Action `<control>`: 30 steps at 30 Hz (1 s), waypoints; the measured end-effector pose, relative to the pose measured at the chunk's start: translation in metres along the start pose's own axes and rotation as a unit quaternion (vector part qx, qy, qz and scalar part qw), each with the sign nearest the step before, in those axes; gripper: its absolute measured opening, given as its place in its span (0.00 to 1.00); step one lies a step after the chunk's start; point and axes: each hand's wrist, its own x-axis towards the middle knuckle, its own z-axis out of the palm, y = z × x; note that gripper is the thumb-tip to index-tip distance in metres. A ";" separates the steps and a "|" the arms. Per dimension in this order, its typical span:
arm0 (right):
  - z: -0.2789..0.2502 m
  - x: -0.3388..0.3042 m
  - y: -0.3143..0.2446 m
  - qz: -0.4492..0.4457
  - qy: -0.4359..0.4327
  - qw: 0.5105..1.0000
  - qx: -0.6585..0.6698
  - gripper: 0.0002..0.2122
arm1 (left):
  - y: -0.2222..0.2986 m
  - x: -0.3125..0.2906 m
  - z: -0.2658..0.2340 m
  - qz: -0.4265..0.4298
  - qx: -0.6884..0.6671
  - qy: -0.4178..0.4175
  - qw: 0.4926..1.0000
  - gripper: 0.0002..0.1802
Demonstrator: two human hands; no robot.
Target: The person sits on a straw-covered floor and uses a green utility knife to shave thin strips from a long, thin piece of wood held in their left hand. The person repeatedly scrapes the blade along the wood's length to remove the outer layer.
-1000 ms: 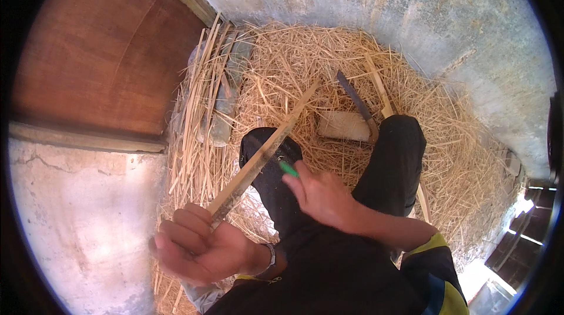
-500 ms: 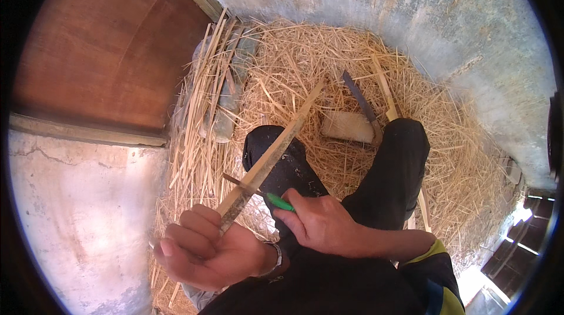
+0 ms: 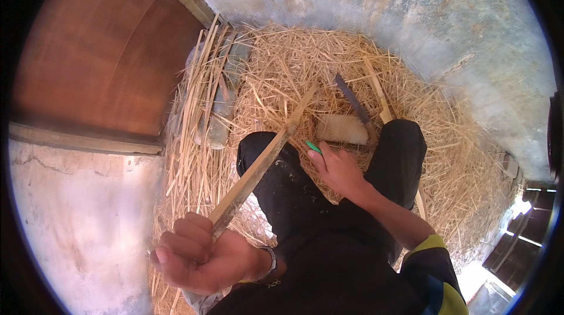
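My left hand (image 3: 205,256) is closed around the lower end of a long split strip of bamboo or wood (image 3: 258,168), pale on one face and darker along its edge. The strip slants up and away to the right, passing over my left knee. In my right hand (image 3: 339,171), between the knees, is a small knife with a green handle (image 3: 314,147). Its thumb and fingers wrap the handle just right of the strip's upper half. The knife's blade is hard to make out against the strip and the shavings.
A pale wooden block (image 3: 342,129) lies beyond my knees, a dark long blade (image 3: 352,100) beside it. Another split piece (image 3: 376,89) lies further right. Thin strips (image 3: 205,103) are heaped at left. Shavings (image 3: 288,50) cover the floor up to the stained wall (image 3: 411,9); a brown panel (image 3: 100,50) stands left.
My right hand has moved up and away along the strip, taking the knife from near the left hand to the knees. My left hand keeps its hold, shifting only slightly.
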 end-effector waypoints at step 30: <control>0.027 0.084 0.194 0.312 -0.002 0.862 0.400 0.10 | -0.026 0.047 0.057 0.006 -0.092 -0.190 0.978 0.18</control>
